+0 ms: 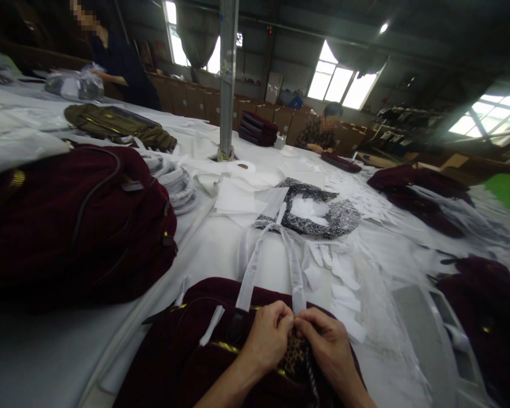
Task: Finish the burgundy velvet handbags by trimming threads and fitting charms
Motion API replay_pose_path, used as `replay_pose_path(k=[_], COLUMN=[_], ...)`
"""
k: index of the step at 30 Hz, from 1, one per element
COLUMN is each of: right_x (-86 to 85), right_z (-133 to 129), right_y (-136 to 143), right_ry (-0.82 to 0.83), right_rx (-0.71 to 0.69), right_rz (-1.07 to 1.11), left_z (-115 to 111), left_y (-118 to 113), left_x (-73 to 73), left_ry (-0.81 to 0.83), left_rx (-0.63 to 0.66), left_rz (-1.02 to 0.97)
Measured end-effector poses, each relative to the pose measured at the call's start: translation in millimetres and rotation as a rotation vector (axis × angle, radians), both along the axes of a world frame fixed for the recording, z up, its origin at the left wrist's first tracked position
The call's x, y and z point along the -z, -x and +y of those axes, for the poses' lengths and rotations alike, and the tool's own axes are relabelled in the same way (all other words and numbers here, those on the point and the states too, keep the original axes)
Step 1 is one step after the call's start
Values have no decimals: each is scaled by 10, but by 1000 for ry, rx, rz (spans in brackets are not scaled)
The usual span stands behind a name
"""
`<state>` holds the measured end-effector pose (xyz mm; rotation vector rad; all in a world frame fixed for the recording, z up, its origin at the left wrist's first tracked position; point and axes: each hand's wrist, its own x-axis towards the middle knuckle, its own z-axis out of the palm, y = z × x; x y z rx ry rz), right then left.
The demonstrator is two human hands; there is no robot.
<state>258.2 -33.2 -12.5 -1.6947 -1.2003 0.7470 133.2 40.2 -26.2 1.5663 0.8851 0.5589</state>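
A maroon bag (187, 345) with gold zippers lies on the white table in front of me. Its two handles (296, 272) stand up, wrapped in white covering. My left hand (270, 334) and my right hand (325, 345) meet at the base of the right-hand handle, thumbs and index fingers pinched close together. Whatever is between the fingertips is too small to make out. Just below them hangs a leopard-print piece (295, 357) beside a dark twisted cord (311, 377). A strip of white wrap (212, 326) is on a zipper pull to the left.
A large maroon bag (68, 226) sits at left, an olive bag (123, 126) behind it. A metal pole (227, 79) rises from the table. Black-and-white patterned material (318, 212) lies ahead. More maroon bags (484, 317) are at right. Two people work across the table.
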Motion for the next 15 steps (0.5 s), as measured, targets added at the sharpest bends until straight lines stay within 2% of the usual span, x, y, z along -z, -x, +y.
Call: replay_pose_path(k=[4,9,15], right_x=[61,135,127], right_z=[-3,20,100], right_y=[-19,-17,22], right_ry=[-9,-22,-69], right_rx=[-1,43,139], right_rz=[23,38,57], left_z=[12,56,128], left_y=[-3,-21,-90], left_x=[8,-49,15], left_ry=[32,104,297], left_rx=[14,0,-10], left_rz=[-32,-78,-213])
